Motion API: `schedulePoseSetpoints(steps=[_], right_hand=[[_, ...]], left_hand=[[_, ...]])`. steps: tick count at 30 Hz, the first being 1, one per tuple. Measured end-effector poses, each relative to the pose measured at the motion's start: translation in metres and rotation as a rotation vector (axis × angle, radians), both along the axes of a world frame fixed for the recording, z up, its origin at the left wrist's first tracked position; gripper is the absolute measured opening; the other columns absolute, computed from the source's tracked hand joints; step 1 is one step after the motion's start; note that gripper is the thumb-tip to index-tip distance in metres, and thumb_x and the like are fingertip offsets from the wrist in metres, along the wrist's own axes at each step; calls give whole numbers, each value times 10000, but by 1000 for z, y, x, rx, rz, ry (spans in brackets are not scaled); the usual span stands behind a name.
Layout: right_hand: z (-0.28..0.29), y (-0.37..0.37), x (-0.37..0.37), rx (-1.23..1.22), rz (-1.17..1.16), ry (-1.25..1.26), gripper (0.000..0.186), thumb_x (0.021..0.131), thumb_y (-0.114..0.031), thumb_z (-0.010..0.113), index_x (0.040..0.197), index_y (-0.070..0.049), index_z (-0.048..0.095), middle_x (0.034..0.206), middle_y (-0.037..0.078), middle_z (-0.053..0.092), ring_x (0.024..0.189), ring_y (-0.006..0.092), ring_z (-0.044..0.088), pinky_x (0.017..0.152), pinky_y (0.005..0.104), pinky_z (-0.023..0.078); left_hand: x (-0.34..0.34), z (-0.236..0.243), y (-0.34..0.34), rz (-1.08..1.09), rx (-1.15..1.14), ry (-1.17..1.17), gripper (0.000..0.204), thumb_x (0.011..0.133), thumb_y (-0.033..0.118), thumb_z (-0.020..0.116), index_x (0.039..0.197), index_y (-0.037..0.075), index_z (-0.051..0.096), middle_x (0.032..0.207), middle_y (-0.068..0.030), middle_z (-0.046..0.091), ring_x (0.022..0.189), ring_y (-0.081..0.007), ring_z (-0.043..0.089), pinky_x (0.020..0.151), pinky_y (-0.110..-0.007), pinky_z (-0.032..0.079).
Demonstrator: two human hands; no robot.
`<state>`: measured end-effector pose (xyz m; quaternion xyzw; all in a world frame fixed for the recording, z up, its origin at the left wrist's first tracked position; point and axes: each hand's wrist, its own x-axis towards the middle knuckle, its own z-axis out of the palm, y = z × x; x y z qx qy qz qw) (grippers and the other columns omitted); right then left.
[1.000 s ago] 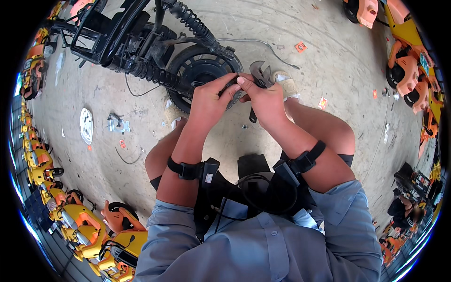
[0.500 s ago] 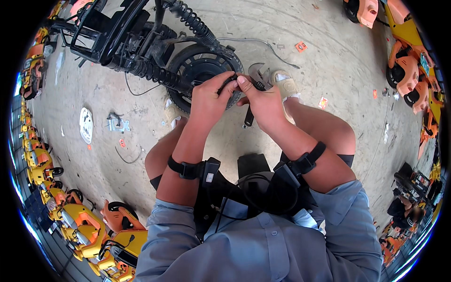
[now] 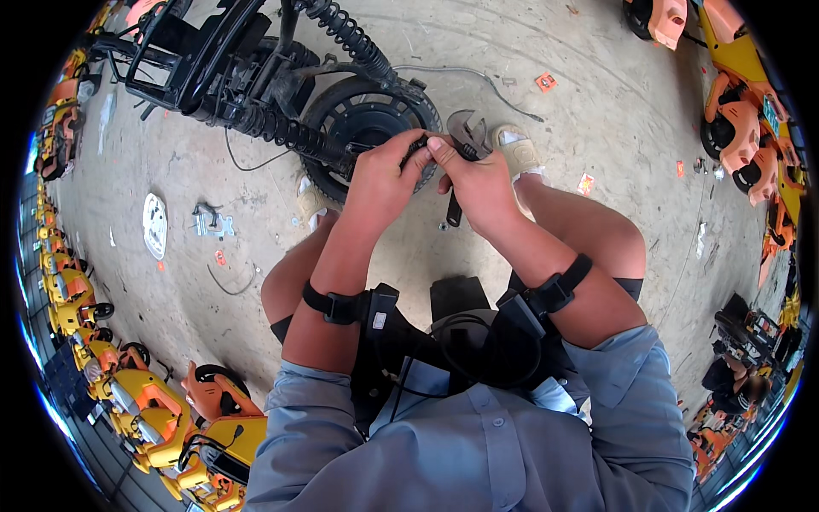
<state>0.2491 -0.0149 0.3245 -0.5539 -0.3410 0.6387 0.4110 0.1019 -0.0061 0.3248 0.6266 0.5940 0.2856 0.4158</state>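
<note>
My left hand [image 3: 384, 171] is closed in front of the rear wheel [image 3: 334, 109], its thumb and fingers pinching a small dark piece mostly hidden by them; its kind does not show. Pressed close to it, my right hand [image 3: 478, 189] is wrapped round an adjustable wrench [image 3: 461, 128]. The wrench's steel jaw sticks up past the knuckles and its black handle hangs below the palm. The right thumb meets the left fingertips at the dark piece. Just beyond my hands lies the stripped black scooter frame [image 3: 183, 81], with its coil-spring shock absorbers [image 3: 348, 38].
My sandaled feet flank the wheel. A cable [image 3: 478, 75] trails over the concrete floor. At the left lie a white oval plate [image 3: 155, 226] and a metal bracket [image 3: 212, 220]. Rows of yellow and orange scooters [image 3: 145, 401] line both sides. A person [image 3: 735, 386] sits at the far right.
The wrench has tilted a little, its jaw shifting slightly left and up. My left fingers have closed further over the dark piece, so less of it shows. Both hands stay together.
</note>
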Motion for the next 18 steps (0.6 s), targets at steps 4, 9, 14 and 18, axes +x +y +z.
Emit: schedulePoseSetpoints(steps=[4,9,14,18], right_hand=[[4,-1,-2,-11,17,-20,256,908,-246,650,947,6,674,684,18,599,527,83,510,489,245,416],[7,1,-3,-44,36,-74,266,888,-247,656,912,18,665,655,25,590,522,88,520,477,253,425],[0,2,-3,-62,52,-92,280,904,-260,648,944,17,666,720,20,606,523,82,507,489,240,411],[-1,5,-2,-53,63,-151,285,900,-271,657,942,11,663,711,18,604,522,80,502,489,240,415]], left_hand=[[-2,-3,-3,2,-30,11,232,903,124,621,1115,34,640,741,-107,664,600,-122,614,589,-267,495],[-5,-9,-4,-18,11,39,243,906,105,610,1139,39,628,740,-111,661,610,-126,612,592,-272,494],[-4,-10,-5,-43,95,72,255,913,131,601,1150,40,618,807,-158,678,678,-226,668,638,-314,509],[-2,-2,-4,-55,44,130,290,924,193,590,1170,41,608,883,-216,668,785,-357,672,684,-365,514]])
